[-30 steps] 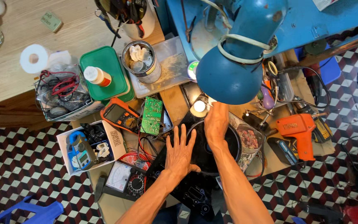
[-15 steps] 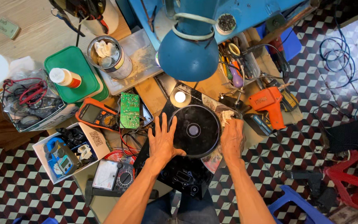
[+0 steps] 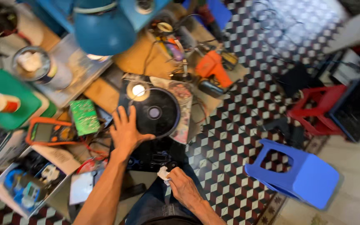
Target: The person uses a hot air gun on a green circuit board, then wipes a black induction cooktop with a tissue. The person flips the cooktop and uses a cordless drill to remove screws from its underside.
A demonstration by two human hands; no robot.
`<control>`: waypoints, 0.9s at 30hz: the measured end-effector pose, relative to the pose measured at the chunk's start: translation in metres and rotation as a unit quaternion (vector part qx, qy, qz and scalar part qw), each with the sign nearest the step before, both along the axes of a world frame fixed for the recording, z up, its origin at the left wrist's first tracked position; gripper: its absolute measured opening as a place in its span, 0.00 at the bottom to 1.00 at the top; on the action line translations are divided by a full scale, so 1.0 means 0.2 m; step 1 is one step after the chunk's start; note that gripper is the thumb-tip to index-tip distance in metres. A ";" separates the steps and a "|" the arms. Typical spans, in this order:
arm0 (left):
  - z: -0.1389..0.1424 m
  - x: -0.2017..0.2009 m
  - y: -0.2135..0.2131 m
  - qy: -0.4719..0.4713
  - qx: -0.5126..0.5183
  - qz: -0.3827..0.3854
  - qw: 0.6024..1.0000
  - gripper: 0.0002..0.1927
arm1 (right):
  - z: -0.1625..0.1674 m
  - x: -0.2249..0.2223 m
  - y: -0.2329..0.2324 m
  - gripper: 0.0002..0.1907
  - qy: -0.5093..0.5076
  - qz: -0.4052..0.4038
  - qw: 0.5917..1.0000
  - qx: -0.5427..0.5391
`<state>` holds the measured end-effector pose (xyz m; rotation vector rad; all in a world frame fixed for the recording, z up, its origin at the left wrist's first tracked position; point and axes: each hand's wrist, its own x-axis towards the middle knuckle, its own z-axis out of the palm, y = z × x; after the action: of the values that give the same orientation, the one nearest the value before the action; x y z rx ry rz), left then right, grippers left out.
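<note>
Left hand (image 3: 126, 132) flat, fingers spread and released, on the black disc (image 3: 155, 112); right hand (image 3: 182, 186), near, pinches a white cloth (image 3: 163, 173).

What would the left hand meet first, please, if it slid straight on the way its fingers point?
The left hand lies flat on the black round disc, fingers pointing up the bench. Going on, it would probably first meet the small lit lamp at the disc's far edge; depth is unclear.

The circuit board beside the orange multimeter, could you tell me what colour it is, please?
The circuit board is green, seen in the head view.
</note>
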<state>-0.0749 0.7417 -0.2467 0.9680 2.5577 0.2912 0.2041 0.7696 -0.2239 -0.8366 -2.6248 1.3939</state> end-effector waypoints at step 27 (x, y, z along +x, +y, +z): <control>0.66 1.53 0.59 -0.204 0.515 0.039 0.832 0.17 | -0.04 0.60 1.14 0.10 0.132 -0.216 0.616 -0.746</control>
<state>0.2306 0.8600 -0.1137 0.9405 1.9331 1.8056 0.3235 0.9980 -0.2310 -0.9627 -0.3880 2.9144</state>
